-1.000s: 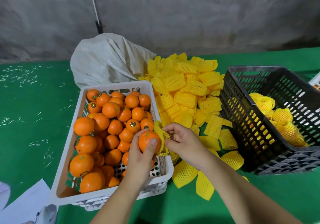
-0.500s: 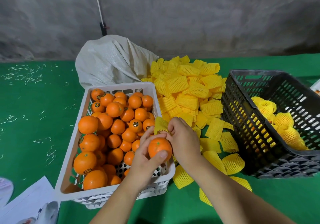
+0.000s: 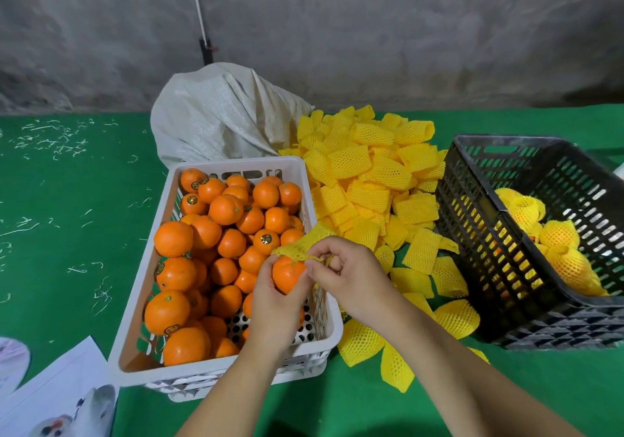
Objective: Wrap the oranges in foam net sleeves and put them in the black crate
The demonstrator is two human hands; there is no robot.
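Orange fruit (image 3: 287,274) sits cupped in the left hand (image 3: 270,305) above the white crate's (image 3: 216,374) right edge, while the right hand (image 3: 351,276) pinches a yellow foam net sleeve (image 3: 304,244) stretched over its top. Wrapped oranges (image 3: 559,244) lie in the black crate (image 3: 499,227), well to the right.

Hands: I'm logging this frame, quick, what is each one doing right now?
Left hand: grips an orange.
Right hand: pinches a sleeve at the orange's top.
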